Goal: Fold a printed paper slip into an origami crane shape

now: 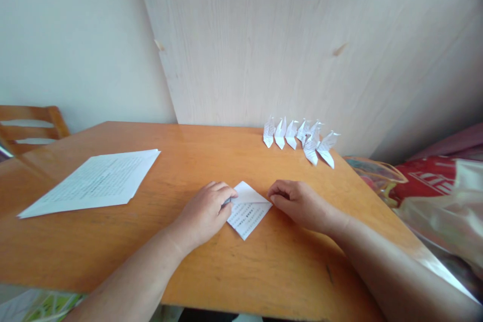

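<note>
A small folded square of printed white paper (248, 210) lies on the wooden table (188, 256), turned like a diamond, with its top flap folded down. My left hand (206, 211) is curled, its fingertips pinching the paper's left corner. My right hand (298, 201) rests at the paper's right corner, fingers curled and pressing the fold's edge there. Both forearms reach in from the near edge of the table.
Several folded white paper cranes (300, 138) stand in a row at the table's back edge, against a pale wooden board (302, 35). A stack of printed sheets (96, 181) lies at the left. A wooden chair (30, 126) is far left; plastic bags (433, 186) sit right.
</note>
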Available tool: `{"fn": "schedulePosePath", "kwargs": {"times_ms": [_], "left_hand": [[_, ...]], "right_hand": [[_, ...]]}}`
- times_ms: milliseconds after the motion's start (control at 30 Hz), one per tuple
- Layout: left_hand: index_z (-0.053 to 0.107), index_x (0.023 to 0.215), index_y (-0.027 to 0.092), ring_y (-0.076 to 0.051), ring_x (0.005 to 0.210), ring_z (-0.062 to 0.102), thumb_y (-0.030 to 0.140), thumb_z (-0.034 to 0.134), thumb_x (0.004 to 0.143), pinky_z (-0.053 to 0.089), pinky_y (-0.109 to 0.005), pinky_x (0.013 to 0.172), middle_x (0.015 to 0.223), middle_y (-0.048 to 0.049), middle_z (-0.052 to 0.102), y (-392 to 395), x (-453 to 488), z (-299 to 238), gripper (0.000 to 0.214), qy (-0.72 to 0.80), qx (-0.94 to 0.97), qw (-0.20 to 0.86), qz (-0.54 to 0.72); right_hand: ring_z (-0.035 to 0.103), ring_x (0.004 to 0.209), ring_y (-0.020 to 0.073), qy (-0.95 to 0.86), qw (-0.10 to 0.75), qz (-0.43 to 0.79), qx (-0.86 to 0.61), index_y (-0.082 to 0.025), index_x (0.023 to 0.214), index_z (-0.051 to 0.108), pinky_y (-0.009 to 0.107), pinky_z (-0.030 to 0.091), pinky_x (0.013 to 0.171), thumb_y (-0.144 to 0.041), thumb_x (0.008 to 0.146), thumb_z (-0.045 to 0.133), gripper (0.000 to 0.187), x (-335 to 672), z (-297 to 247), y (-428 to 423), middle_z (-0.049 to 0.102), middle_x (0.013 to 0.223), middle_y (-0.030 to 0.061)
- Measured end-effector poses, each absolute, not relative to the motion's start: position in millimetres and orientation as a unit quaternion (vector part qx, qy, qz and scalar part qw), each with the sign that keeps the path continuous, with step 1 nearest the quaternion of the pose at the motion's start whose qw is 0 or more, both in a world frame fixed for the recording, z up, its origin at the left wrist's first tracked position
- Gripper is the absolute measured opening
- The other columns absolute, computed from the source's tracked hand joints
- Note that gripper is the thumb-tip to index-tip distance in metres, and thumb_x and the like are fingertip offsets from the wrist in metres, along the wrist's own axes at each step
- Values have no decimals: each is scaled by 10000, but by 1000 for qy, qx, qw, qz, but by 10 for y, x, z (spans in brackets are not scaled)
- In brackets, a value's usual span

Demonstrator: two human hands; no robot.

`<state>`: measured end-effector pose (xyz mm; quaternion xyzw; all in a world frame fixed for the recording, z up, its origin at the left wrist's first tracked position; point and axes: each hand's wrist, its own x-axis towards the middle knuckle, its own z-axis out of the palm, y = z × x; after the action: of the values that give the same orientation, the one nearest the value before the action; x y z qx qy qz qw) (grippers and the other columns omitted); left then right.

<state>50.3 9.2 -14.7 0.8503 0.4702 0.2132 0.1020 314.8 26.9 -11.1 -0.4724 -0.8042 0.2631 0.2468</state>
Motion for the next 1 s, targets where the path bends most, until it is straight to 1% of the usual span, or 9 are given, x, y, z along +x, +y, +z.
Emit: {"fn": "schedulePosePath", "kwargs": {"times_ms": [167,533,733,1000], "left_hand": [[668,1008,228,-211,967,612,168,472,954,468,-334,840,982,-36,680,105,493,-142,212,469,853,83,214],[647,988,240,-219,931,654,204,470,944,460,-332,774,969,-29,712,98,488,-126,186,522,814,110,230],[633,965,239,-213,930,656,217,449,961,449,-317,755,955,-23,710,94,488,-115,185,529,810,120,223],[630,968,238,-213,949,652,221,444,963,449,-315,764,967,-25,708,100,487,-122,187,531,807,129,225]], "right_hand": [[595,711,143,-795,255,267,-481,-210,822,672,256,426,637,-162,852,510,171,3147,-138,302,680,769,-19],[631,759,163,-786,258,267,-495,-199,881,702,270,443,666,-161,859,523,184,3140,-106,294,719,833,14],[639,797,164,-801,269,265,-465,-207,889,705,273,451,707,-164,882,518,192,3147,-129,305,716,854,8],[636,793,156,-805,272,271,-453,-206,896,704,264,450,703,-158,891,520,191,3160,-150,308,713,853,0]]}}
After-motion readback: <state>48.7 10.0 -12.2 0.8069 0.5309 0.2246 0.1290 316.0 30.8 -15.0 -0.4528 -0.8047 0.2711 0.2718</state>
